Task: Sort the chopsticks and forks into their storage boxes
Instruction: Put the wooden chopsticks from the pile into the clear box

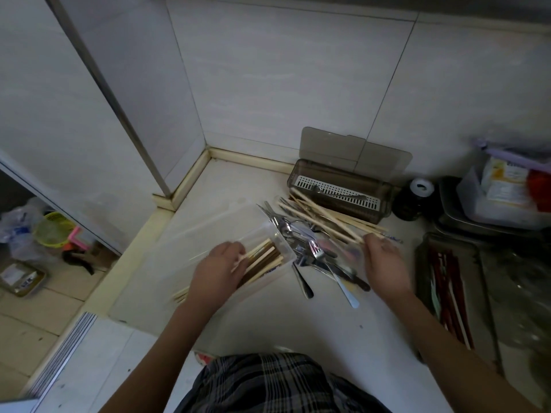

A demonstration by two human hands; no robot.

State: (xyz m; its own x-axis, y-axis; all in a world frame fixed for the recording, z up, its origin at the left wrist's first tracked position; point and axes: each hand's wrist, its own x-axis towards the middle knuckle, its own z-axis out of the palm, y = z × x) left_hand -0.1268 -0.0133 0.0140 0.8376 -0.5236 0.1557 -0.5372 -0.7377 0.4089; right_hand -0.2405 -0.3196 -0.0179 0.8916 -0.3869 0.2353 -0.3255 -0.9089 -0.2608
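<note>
Head view: left hand (215, 271) grasps pale wooden chopsticks (262, 259) lying in a clear plastic box (208, 234); right hand (383, 263), fingers relaxed, touches loose chopsticks (325, 217) atop a steel fork pile (310, 248) (beside a smoky grey lidded box (340, 189)).

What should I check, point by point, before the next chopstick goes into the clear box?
1. Left hand holds pale chopsticks at the clear box: ok.
2. Clear box open: ok.
3. Right hand pinches a loose chopstick from the pile: cannot tell.
4. Forks separated from chopsticks: not ok, still mixed.
5. Dark box with white tray open: ok.
6. Counter space beside the pile: ok.
</note>
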